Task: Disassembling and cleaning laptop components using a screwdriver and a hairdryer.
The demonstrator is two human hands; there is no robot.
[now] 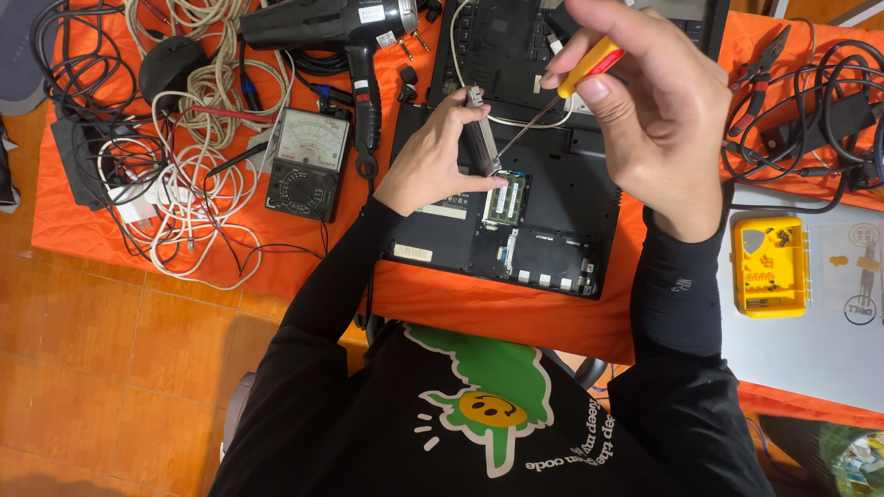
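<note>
An opened black laptop (552,221) lies bottom-up on the orange table (479,299), its green memory board (508,198) exposed. My left hand (433,156) grips a narrow black and silver drive part (479,133), held upright over the laptop's open bay. My right hand (654,110) is closed around a screwdriver with a red and yellow handle (589,66). Its thin shaft (525,129) slants down-left, and its tip touches the lower end of the drive part.
A black hair dryer (331,23), an analog multimeter (308,164), tangled white and black cables (198,129) and a black mouse (170,64) crowd the left. At right sit red-handled pliers (760,69), a yellow parts case (771,267) and a silver closed laptop (829,340).
</note>
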